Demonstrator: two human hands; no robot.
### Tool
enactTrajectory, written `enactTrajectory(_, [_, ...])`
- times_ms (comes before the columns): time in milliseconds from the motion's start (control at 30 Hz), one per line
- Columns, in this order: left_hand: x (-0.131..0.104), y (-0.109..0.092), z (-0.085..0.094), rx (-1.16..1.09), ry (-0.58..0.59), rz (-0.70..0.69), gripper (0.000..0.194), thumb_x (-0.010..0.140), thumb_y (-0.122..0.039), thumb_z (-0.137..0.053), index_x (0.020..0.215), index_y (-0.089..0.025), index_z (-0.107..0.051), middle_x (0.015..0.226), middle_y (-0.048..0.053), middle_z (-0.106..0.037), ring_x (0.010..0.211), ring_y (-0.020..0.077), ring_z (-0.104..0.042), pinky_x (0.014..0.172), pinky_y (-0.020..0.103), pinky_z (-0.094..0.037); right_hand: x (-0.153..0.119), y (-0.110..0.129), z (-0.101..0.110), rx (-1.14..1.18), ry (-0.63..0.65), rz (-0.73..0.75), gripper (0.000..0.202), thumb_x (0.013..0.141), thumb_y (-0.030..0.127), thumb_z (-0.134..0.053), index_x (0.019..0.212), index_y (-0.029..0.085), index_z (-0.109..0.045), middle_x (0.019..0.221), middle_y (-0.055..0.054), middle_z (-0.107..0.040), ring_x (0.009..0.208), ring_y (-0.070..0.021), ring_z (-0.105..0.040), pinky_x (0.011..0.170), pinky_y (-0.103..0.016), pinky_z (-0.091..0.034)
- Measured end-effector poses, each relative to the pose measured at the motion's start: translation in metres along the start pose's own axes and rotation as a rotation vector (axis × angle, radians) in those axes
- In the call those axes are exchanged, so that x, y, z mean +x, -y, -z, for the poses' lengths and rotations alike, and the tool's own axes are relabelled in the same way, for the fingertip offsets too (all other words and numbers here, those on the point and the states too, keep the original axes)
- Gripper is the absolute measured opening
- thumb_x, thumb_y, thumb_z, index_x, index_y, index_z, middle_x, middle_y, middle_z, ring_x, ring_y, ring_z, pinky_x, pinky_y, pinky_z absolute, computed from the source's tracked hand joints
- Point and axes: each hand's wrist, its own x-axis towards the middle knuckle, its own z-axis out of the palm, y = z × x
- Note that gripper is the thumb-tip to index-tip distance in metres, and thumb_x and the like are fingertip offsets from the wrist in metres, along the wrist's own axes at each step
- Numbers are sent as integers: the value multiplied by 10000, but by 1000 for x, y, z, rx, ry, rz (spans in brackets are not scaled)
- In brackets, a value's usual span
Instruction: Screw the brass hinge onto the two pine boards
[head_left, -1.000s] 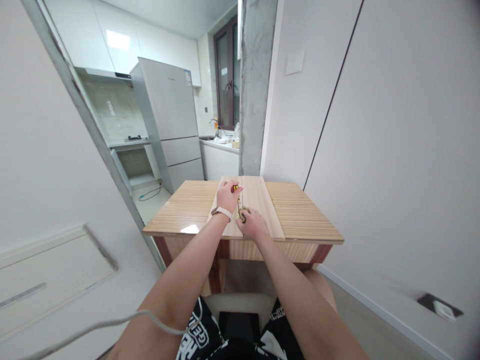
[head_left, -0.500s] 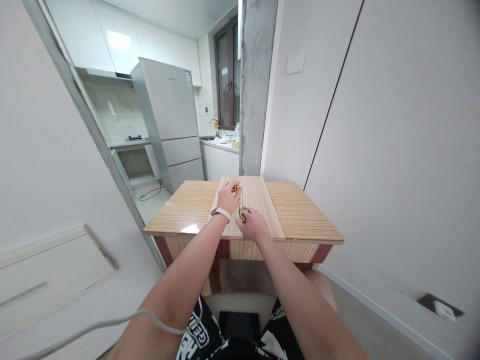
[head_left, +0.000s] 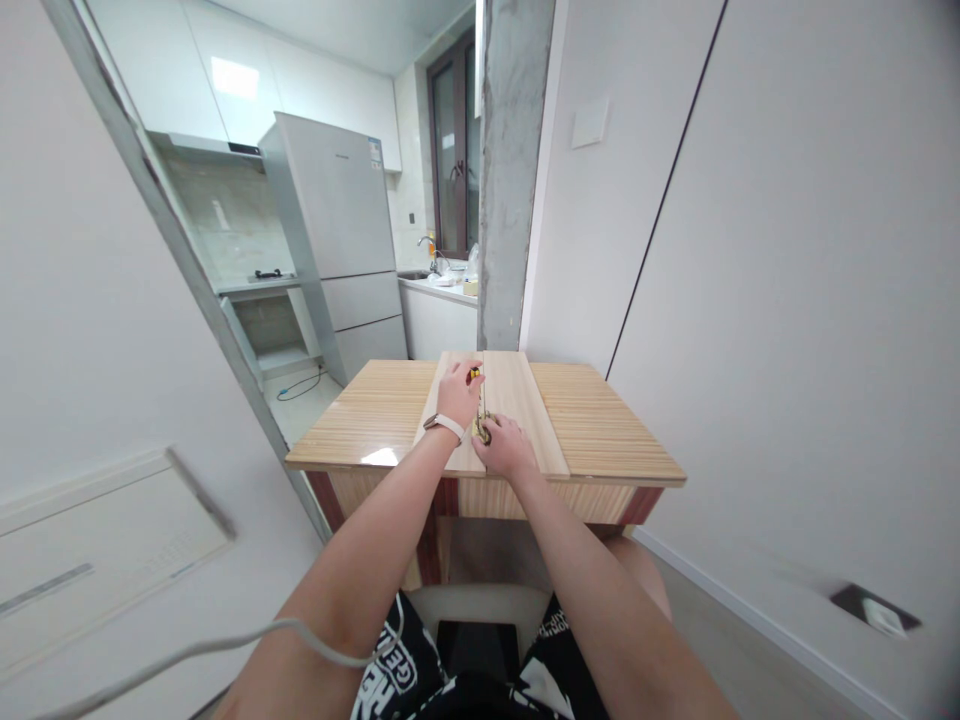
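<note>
My left hand (head_left: 456,396), with a white-banded watch at the wrist, is closed round the yellow, black and red handle of a screwdriver (head_left: 473,375). Its thin shaft points down toward a small brass-coloured metal piece (head_left: 485,430). The fingers of my right hand (head_left: 511,446) are pressed on that piece, partly covering it; its exact kind is too small to make out. Under both hands, two pale wooden boards (head_left: 531,410) lie side by side on the table, with a narrow seam between them.
The striped wood-grain table (head_left: 607,425) spreads to both sides of the boards. A white cable (head_left: 225,640) crosses near my left forearm. Behind the table stand a grey concrete pillar (head_left: 514,180) and a silver fridge (head_left: 337,210). A white wall (head_left: 787,300) rises at the right.
My left hand has shifted its grip slightly on the screwdriver handle. My right hand stays on the metal piece, and the view has moved a little.
</note>
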Motion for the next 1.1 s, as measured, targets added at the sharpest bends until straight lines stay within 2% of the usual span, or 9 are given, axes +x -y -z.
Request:
enactTrajectory(100, [-1, -1, -2, -25, 16, -27, 272, 963, -147, -615, 1214, -225, -686, 1148, 86, -707, 1002, 209, -682, 941, 372, -565, 0, 0, 0, -3, 3, 0, 373, 970, 517, -591, 1254, 300, -696, 1382, -95, -621, 1239, -277, -539, 1036, -411, -401])
enactTrajectory(267, [-3, -1, -1, -34, -17, -67, 170, 962, -209, -654, 1117, -225, -721, 1096, 71, -690, 961, 189, -679, 923, 349, -568, 0, 0, 0, -3, -1, 6, 369, 972, 521, -588, 1251, 305, -697, 1379, -89, -623, 1242, -278, -540, 1036, -414, -403])
enactTrajectory(400, [-1, 1, -1, 8, -68, -3, 162, 912, -273, -756, 1069, -233, -749, 1060, 60, -652, 869, 175, -666, 884, 338, -564, 0, -1, -1, -5, -7, 1, 374, 964, 523, -600, 1256, 310, -691, 1387, -87, -623, 1245, -279, -544, 1035, -415, -407])
enactTrajectory(567, [0, 4, 0, 48, -95, 60, 162, 910, -252, -756, 1070, -232, -749, 995, 49, -636, 811, 174, -642, 867, 340, -552, 0, -1, -1, -4, 4, 0, 377, 967, 523, -595, 1264, 310, -690, 1383, -93, -625, 1248, -277, -542, 1042, -416, -406])
enactTrajectory(733, [-2, 0, 2, 79, -79, 50, 158, 956, -203, -666, 1101, -230, -722, 1042, 73, -642, 883, 209, -656, 890, 364, -546, 0, -1, -1, -6, 13, -5, 369, 970, 531, -587, 1251, 317, -692, 1380, -90, -623, 1249, -274, -540, 1044, -418, -403])
enactTrajectory(867, [-3, -4, 0, 73, -46, -21, 256, 965, -140, -619, 1196, -225, -688, 1093, 95, -662, 972, 240, -667, 944, 389, -538, -1, -1, -2, -1, -5, 2, 362, 972, 534, -587, 1237, 312, -693, 1375, -89, -624, 1235, -268, -546, 1039, -408, -402])
enactTrajectory(1100, [-2, -2, -2, 4, -31, -23, 176, 935, -196, -697, 1107, -227, -715, 1095, 70, -668, 929, 189, -679, 913, 347, -564, -1, 1, 2, -5, 1, -5, 356, 971, 518, -592, 1234, 301, -692, 1365, -90, -633, 1230, -267, -552, 1031, -400, -406])
